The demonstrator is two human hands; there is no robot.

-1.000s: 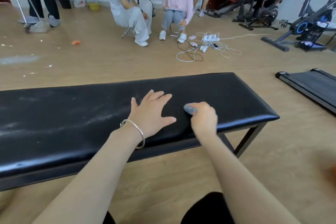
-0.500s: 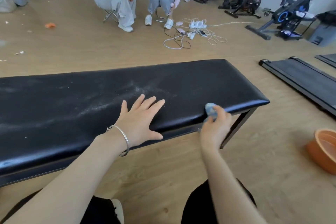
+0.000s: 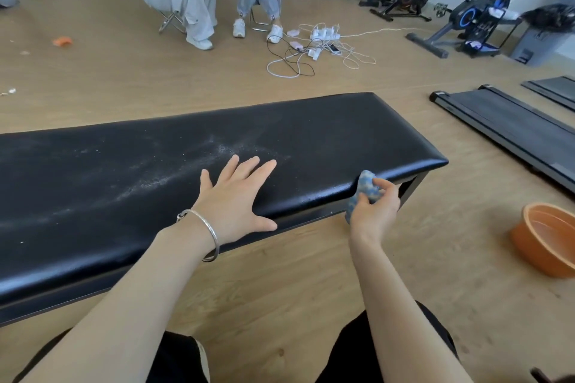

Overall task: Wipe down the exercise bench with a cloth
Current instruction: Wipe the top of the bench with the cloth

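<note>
- black bench (image 3: 326,134), dusty streak just beyond left fingertips
- orange basin (image 3: 547,239) on floor, well right of right fingers
- left hand (image 3: 231,202) flat on bench, fingers spread wide
- right hand (image 3: 371,211) fingers pinching blue cloth (image 3: 365,185), bunched, touching bench's near edge

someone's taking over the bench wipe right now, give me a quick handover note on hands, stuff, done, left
Left hand: open, flat on the bench, fingers spread, bracing.
Right hand: closed on the blue cloth, pressed at the bench's near front edge by the right end.
Orange basin: on the floor to the right.
Done: right end of the top looks clean and shiny.
Left: a streak of white dust runs across the middle toward the left, and the left part looks hazy. Wipe those next, probably moving the left hand off first.
</note>
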